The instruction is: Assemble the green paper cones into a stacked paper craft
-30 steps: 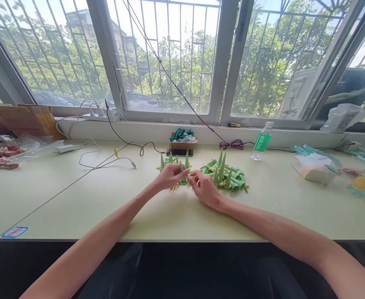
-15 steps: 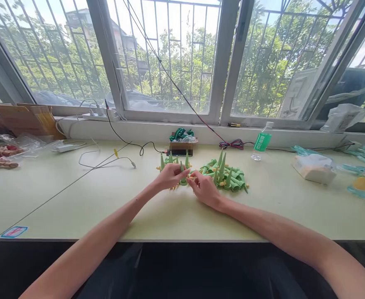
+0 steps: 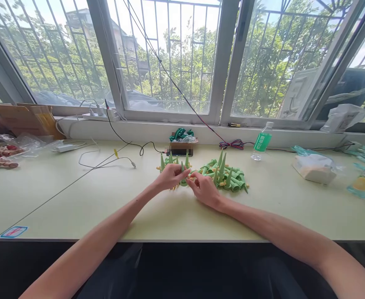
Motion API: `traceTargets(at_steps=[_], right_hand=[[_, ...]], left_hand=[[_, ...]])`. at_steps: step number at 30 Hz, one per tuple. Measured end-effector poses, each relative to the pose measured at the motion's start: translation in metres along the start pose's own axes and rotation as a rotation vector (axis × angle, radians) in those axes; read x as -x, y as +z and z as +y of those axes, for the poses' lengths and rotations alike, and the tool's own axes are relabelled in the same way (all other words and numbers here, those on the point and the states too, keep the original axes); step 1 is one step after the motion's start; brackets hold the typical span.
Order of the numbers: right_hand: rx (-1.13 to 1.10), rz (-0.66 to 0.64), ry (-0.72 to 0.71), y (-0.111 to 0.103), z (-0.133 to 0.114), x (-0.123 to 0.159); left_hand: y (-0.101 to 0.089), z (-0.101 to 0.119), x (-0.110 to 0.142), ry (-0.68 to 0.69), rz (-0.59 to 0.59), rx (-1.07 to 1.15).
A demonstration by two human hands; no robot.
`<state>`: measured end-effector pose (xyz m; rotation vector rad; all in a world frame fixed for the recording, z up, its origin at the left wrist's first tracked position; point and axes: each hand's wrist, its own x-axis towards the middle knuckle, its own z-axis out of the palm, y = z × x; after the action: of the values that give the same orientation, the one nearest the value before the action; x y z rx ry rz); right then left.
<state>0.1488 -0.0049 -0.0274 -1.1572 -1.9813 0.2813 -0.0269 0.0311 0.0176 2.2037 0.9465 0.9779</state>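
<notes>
My left hand [image 3: 168, 176] is closed around a small green cone-shaped piece [image 3: 183, 167], which points upward between its fingers above the table [image 3: 157, 220]. From the right, my right hand [image 3: 206, 191] meets it, thumb and index finger pinched at the piece's side on what looks like a tiny yellow part [image 3: 188, 177]. The fingertips hide most of that part. Just behind my left hand stand more green cones [image 3: 162, 162] with yellow bits. To the right of my right hand lies a heap of green cone pieces [image 3: 239, 182], a few of them upright.
A phone [image 3: 185, 152] and a small cardboard box [image 3: 182, 145] with green stuff in it are behind the hands. Coiled red-black wire [image 3: 232, 144], a bottle [image 3: 262, 142] and a tissue pack [image 3: 314, 168] sit toward the right. A white cable [image 3: 107, 167] runs on the left.
The green cone piece has shifted very slightly to the right in my left hand. My right fingers have moved a little at its side; otherwise both arms stay in place.
</notes>
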Motion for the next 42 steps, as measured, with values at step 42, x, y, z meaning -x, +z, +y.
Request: traceTargets(at_steps=[42], right_hand=[[0.137,-0.079,0.048,-0.0019,-0.0009,-0.0017]], left_hand=[[0.0021,0.0033,0.0023,0.015,0.004,-0.005]])
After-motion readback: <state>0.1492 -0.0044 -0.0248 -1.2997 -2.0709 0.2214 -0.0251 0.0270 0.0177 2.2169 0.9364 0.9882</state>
